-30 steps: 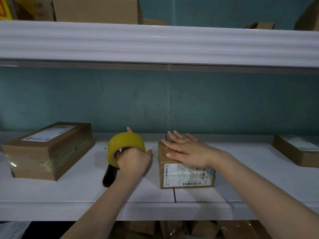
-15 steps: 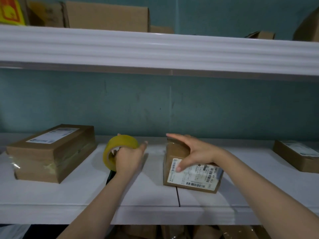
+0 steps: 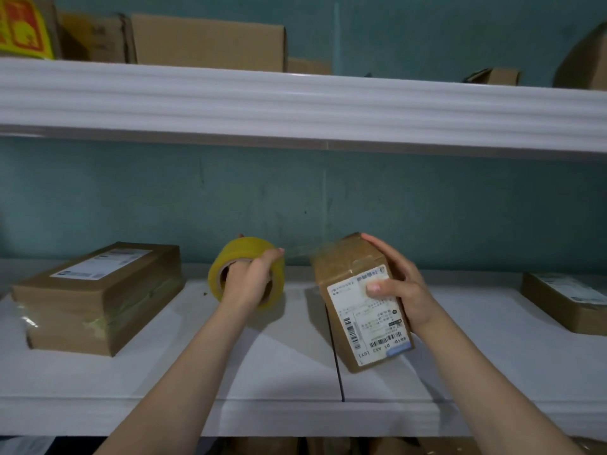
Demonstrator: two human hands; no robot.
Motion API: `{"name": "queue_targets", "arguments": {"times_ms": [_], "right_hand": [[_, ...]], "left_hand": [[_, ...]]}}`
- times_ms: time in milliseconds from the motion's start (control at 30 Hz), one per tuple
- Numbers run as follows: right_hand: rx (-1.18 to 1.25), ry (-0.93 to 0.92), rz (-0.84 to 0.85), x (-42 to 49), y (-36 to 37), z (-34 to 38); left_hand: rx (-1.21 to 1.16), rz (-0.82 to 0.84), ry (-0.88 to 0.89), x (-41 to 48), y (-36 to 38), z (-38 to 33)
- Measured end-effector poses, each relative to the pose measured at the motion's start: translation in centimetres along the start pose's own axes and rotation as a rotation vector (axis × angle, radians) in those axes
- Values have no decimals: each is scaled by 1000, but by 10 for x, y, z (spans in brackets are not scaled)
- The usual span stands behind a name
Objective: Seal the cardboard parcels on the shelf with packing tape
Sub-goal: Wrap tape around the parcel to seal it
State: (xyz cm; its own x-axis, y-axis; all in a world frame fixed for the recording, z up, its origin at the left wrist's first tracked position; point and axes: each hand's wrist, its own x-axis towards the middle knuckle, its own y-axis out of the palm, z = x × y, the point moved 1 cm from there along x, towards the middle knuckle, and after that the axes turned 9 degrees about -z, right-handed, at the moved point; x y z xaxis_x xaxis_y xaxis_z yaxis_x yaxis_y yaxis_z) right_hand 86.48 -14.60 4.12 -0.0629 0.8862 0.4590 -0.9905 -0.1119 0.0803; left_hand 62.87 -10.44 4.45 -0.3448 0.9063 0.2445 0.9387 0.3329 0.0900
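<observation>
Brown cardboard parcel with a white shipping label (image 3: 338, 274) is tilted over the middle of the white shelf (image 3: 230, 415); I cannot tell if its lower corner touches the board. The right hand (image 3: 404, 290) clamps it, with the thumb on the label and the fingers curled behind. The left hand (image 3: 249, 284) grips the yellow roll of packing tape (image 3: 236, 254), fingers closed through its core. A clear strip of tape (image 3: 297, 252) runs from the roll to the parcel's top.
</observation>
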Motion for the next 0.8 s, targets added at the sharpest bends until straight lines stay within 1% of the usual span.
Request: {"name": "queue_targets", "arguments": {"times_ms": [133, 200, 333, 433, 533, 600, 633, 667, 733, 767, 800], "right_hand": [[192, 14, -73, 3, 11, -11], [243, 19, -84, 3, 14, -19], [297, 55, -82, 2, 16, -32], [329, 88, -79, 2, 13, -36], [253, 167, -63, 4, 5, -29], [124, 209, -39, 10, -2, -14], [19, 217, -32, 13, -3, -1], [-134, 221, -29, 17, -2, 13], [-540, 192, -11, 24, 10, 36], [-766, 124, 18, 28, 21, 43], [-1000, 36, 96, 31, 35, 47]], "left_hand": [[-69, 18, -124, 1, 3, 3], [-98, 10, -117, 1, 7, 3], [-59, -32, -87, -2, 15, 11], [-1, 6, -43, -7, 28, 21], [69, 20, 4, -14, 41, 23], [86, 12, -6, -18, 46, 24], [73, 6, -8, -19, 47, 24], [60, -6, 1, -20, 47, 25], [35, -24, 19, -21, 46, 28], [26, -22, 20, -21, 46, 29], [23, -27, 13, -21, 47, 30]]}}
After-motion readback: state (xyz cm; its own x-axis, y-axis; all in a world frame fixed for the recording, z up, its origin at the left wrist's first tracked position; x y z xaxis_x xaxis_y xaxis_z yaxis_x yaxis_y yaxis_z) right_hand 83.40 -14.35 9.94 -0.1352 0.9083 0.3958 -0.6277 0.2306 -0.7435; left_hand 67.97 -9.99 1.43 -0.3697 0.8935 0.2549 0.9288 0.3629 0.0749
